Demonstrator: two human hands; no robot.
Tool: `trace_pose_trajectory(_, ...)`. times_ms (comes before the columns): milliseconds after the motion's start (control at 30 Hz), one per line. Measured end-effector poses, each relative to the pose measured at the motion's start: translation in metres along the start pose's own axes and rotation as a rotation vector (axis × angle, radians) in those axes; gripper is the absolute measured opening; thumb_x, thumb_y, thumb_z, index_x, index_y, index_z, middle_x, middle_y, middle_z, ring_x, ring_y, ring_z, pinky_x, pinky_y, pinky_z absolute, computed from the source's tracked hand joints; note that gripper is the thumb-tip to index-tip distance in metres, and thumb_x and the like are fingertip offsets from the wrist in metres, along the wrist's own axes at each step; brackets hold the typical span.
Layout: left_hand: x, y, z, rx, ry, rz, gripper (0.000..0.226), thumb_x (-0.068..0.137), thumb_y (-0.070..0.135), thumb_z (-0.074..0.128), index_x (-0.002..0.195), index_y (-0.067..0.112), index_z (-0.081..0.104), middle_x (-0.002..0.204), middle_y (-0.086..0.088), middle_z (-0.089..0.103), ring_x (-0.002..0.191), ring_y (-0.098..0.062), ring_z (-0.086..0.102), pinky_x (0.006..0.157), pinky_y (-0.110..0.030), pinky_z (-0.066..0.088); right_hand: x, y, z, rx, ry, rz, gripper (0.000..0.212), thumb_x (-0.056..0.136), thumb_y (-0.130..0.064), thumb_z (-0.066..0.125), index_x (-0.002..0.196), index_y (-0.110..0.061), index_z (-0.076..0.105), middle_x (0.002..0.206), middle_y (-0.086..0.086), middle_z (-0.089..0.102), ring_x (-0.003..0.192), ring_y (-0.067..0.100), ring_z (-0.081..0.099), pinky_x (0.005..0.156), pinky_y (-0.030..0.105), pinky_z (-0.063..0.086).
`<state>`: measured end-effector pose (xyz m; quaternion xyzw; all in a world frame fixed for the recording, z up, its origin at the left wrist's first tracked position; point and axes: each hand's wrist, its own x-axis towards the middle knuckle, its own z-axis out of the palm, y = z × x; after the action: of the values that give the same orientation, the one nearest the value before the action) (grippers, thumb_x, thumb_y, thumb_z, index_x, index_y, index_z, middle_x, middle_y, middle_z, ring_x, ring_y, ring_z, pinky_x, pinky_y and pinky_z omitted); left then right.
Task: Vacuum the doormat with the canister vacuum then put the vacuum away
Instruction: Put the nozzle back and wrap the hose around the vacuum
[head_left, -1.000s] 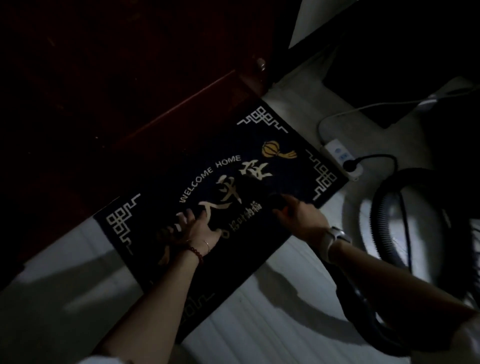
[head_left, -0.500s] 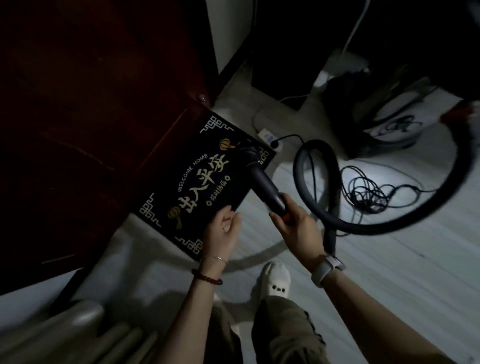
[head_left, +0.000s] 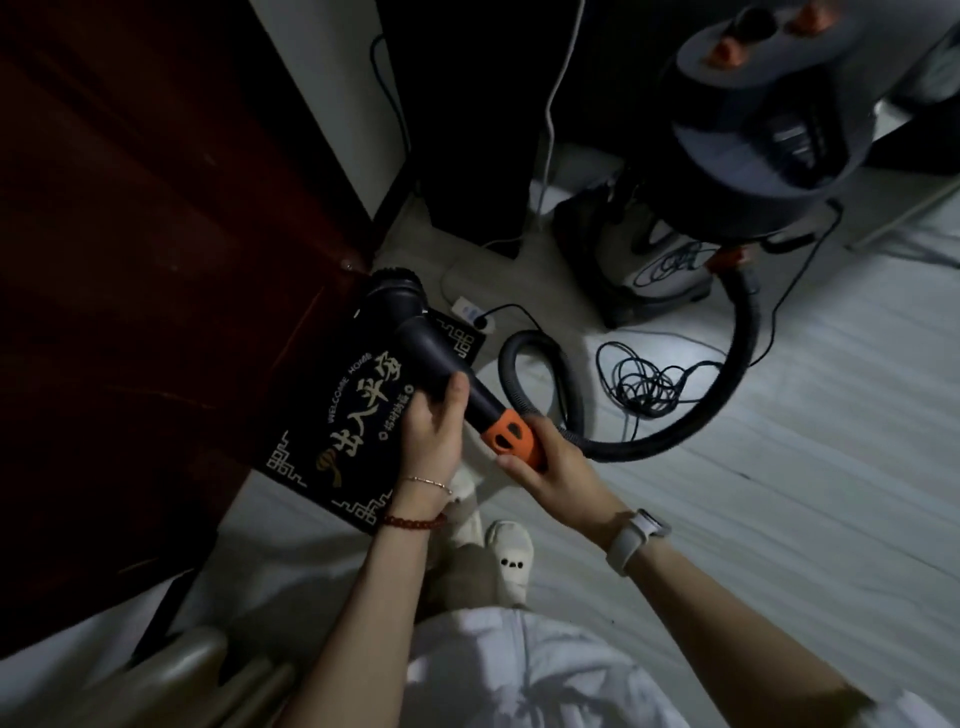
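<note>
hands: left hand grips dark nozzle tube, right hand grips orange cuff | nozzle: lifted above doormat, long axis diagonal, brush head pointing away up-left toward door | canister vacuum: far right, hose trailing there | nearer: left hand leads.

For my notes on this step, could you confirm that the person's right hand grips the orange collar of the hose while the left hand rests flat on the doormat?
Not quite. In the head view the right hand does grip the orange collar, but the left hand is not flat on the doormat; it holds the dark nozzle tube just above the collar.
</note>
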<state>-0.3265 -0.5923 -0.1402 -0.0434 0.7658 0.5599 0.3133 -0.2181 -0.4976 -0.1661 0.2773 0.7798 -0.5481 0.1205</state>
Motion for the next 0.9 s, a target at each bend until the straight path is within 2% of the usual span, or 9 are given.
trace_pose_trajectory(133, 0.031, 0.035, 0.020, -0.046, -0.008, -0.010, 0.038, 0.094, 0.027, 0.047, 0.124, 0.003, 0.049, 0.109, -0.005, 0.057, 0.101, -0.014, 0.055, 0.085, -0.019, 0.044, 0.020, -0.005, -0.032, 0.001, 0.036, 0.005, 0.043, 0.090, -0.030, 0.057, 0.126, -0.010, 0.045, 0.103, 0.006, 0.057, 0.085, 0.018, 0.056, 0.072, 0.025, 0.046)
trace_pose_trajectory(200, 0.049, 0.053, 0.036, -0.037, -0.067, 0.027, 0.037, 0.095, 0.021, 0.047, 0.127, 0.005, 0.044, 0.109, 0.000, 0.055, 0.096, -0.008, 0.057, 0.083, -0.011, 0.043, 0.040, -0.015, -0.048, 0.014, 0.085, -0.002, 0.042, 0.090, -0.031, 0.057, 0.125, -0.011, 0.046, 0.100, 0.004, 0.058, 0.082, 0.016, 0.055, 0.068, 0.016, 0.043)
trace_pose_trajectory(300, 0.082, 0.081, 0.061, 0.074, -0.123, 0.098, 0.025, 0.094, 0.011, 0.049, 0.116, 0.003, 0.044, 0.091, 0.006, 0.055, 0.080, -0.002, 0.054, 0.064, 0.000, 0.042, 0.073, -0.033, -0.076, 0.064, 0.162, -0.019, 0.039, 0.090, -0.032, 0.056, 0.121, -0.010, 0.049, 0.091, -0.001, 0.056, 0.073, 0.007, 0.053, 0.062, 0.010, 0.039)
trace_pose_trajectory(400, 0.112, 0.104, 0.086, 0.127, -0.157, 0.101, 0.022, 0.095, 0.019, 0.048, 0.111, 0.006, 0.046, 0.093, -0.002, 0.060, 0.088, -0.014, 0.057, 0.064, -0.004, 0.043, 0.097, -0.048, -0.107, 0.091, 0.196, -0.006, 0.035, 0.089, -0.030, 0.057, 0.119, -0.013, 0.050, 0.084, -0.017, 0.052, 0.074, -0.010, 0.054, 0.063, 0.007, 0.039)
trace_pose_trajectory(500, 0.133, 0.127, 0.114, 0.183, -0.199, 0.117, 0.030, 0.095, 0.025, 0.046, 0.117, 0.005, 0.048, 0.099, -0.003, 0.059, 0.088, -0.012, 0.056, 0.064, -0.005, 0.040, 0.110, -0.052, -0.137, 0.117, 0.264, -0.001, 0.033, 0.088, -0.031, 0.059, 0.116, -0.016, 0.051, 0.085, -0.020, 0.051, 0.077, -0.018, 0.052, 0.064, 0.005, 0.038)
trace_pose_trajectory(600, 0.144, 0.144, 0.146, 0.232, -0.253, 0.150, 0.021, 0.095, 0.025, 0.047, 0.110, 0.011, 0.047, 0.084, 0.009, 0.055, 0.076, 0.002, 0.052, 0.061, -0.001, 0.039, 0.120, -0.046, -0.170, 0.120, 0.288, 0.012, 0.036, 0.087, -0.035, 0.060, 0.116, -0.016, 0.052, 0.082, -0.021, 0.051, 0.074, -0.014, 0.053, 0.064, 0.006, 0.038)
trace_pose_trajectory(733, 0.152, 0.156, 0.188, 0.287, -0.271, 0.168, 0.014, 0.094, 0.024, 0.048, 0.099, 0.011, 0.046, 0.078, 0.007, 0.054, 0.071, 0.000, 0.052, 0.056, -0.003, 0.039, 0.127, -0.027, -0.214, 0.037, 0.279, -0.010, 0.052, 0.082, -0.056, 0.052, 0.116, -0.017, 0.057, 0.088, -0.012, 0.061, 0.078, 0.001, 0.058, 0.070, 0.013, 0.044)
trace_pose_trajectory(800, 0.158, 0.162, 0.213, 0.327, -0.267, 0.173, 0.013, 0.094, 0.025, 0.048, 0.097, 0.013, 0.046, 0.077, 0.007, 0.055, 0.071, -0.007, 0.054, 0.058, -0.011, 0.040, 0.130, -0.007, -0.243, 0.030, 0.290, 0.004, 0.044, 0.086, -0.047, 0.053, 0.118, -0.017, 0.057, 0.096, -0.004, 0.065, 0.086, 0.009, 0.062, 0.077, 0.022, 0.050)
trace_pose_trajectory(900, 0.168, 0.173, 0.259, 0.325, -0.224, 0.161, 0.014, 0.094, 0.027, 0.047, 0.099, 0.015, 0.046, 0.079, 0.007, 0.053, 0.082, -0.017, 0.055, 0.070, -0.022, 0.039, 0.139, 0.037, -0.304, 0.013, 0.375, 0.044, 0.028, 0.092, -0.026, 0.053, 0.116, -0.012, 0.057, 0.094, -0.003, 0.062, 0.084, 0.013, 0.063, 0.076, 0.028, 0.051)
